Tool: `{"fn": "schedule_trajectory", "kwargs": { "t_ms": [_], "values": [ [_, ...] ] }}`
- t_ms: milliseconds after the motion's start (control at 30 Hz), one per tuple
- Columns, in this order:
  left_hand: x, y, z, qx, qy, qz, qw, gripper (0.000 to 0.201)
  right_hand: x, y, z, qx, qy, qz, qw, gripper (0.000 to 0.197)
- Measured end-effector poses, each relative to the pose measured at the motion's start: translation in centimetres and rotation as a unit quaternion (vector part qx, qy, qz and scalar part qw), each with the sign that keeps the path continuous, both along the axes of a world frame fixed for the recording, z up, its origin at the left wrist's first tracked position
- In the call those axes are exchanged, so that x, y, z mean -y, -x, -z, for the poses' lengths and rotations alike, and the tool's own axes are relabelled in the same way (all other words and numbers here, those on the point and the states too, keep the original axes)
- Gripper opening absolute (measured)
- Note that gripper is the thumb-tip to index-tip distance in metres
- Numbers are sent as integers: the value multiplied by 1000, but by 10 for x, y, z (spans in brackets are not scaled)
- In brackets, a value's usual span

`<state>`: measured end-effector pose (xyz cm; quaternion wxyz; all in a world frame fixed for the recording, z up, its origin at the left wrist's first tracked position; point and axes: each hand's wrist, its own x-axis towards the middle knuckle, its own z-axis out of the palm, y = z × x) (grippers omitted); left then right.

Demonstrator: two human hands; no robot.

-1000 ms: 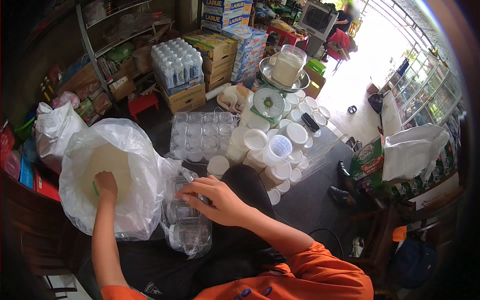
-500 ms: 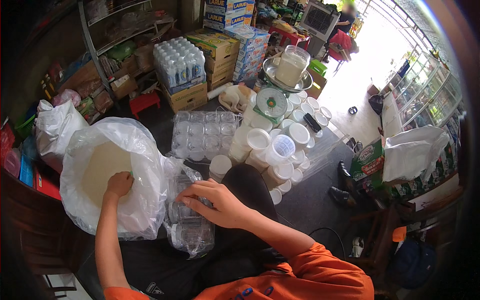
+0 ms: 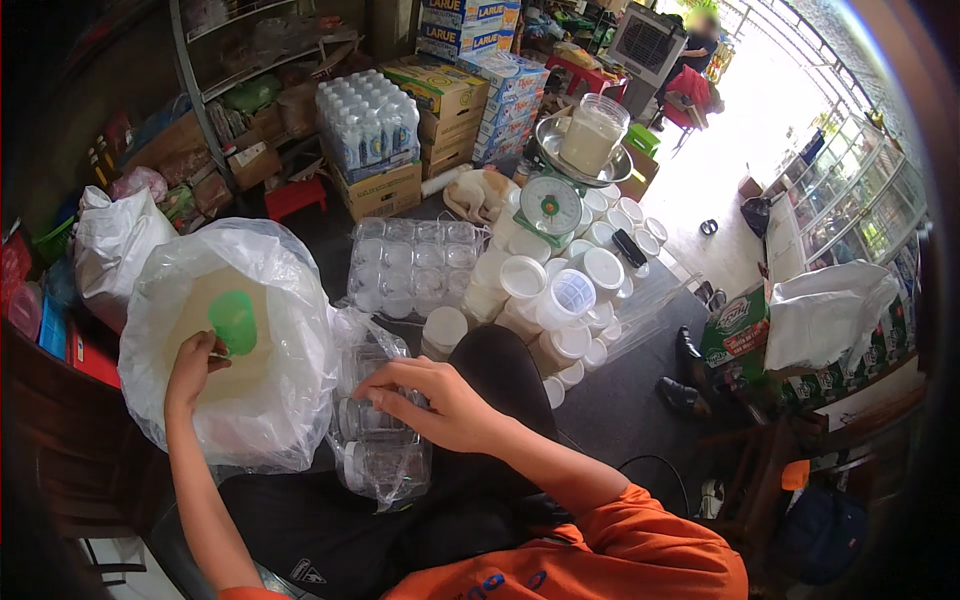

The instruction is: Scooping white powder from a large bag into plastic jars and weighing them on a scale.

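Note:
My left hand (image 3: 195,365) pinches the rim of a green plastic cup (image 3: 234,322). The cup is tilted inside a big white sack with a clear plastic liner (image 3: 285,390), above pale, fine-grained contents (image 3: 190,300). Beside the sack, a plastic-wrapped pack of clear jars (image 3: 385,465) lies by my legs. Over that pack hovers my right hand (image 3: 425,395), its fingers loosely bent and apart, with nothing visible in them. Whether its fingertips touch the wrap, I cannot tell.
Ahead lies another wrapped pack of clear jars (image 3: 415,255). Several filled, white-lidded jars (image 3: 603,268) cluster to its right, near a green dial scale (image 3: 550,205) carrying a pan and a large jar (image 3: 592,135). A dog (image 3: 478,193) lies behind. Bottles (image 3: 365,125) and boxes stand farther back.
My left hand has moved left and turned, and the green cup, mostly hidden before, now shows plainly above the grains. My right hand has stayed nearly in place.

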<state>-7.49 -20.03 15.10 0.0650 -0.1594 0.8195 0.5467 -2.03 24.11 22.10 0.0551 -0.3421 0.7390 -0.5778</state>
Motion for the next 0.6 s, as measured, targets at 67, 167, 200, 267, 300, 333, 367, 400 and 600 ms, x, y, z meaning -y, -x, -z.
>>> {"fn": "schedule_trajectory", "kwargs": {
  "t_ms": [67, 167, 200, 267, 300, 333, 367, 400, 600],
  "values": [
    [-1, -11, -8, -42, -41, -45, 997, 38, 3, -2, -1, 2, -3, -11, 1000, 18],
    [1, -21, -17, -29, 1, -42, 999, 38, 8, 0, -1, -10, 0, -13, 1000, 18],
    [0, -25, -20, -31, 0, -43, 999, 38, 10, 1, -1, -13, 14, -17, 1000, 18],
    [-10, -34, -28, -118, -57, -56, 990, 39, 12, -1, -2, -15, 26, -17, 999, 18],
    [-15, -39, -36, -118, -58, -55, 990, 39, 14, 0, -3, -9, 23, -17, 1000, 18],
    [-27, -45, -51, -132, -53, -68, 987, 39, 15, 2, -4, -4, 20, -18, 1000, 19],
    [-37, -52, -64, -146, -48, -81, 985, 38, 19, 3, -3, -4, 20, -19, 1000, 19],
    [-42, -59, -74, -147, -46, -83, 985, 38, 24, 3, -2, -9, 40, -20, 999, 19],
    [-103, -80, -117, -240, -64, -136, 959, 36, 51, 7, -18, -61, 31, 12, 998, 28]
  ]
}}
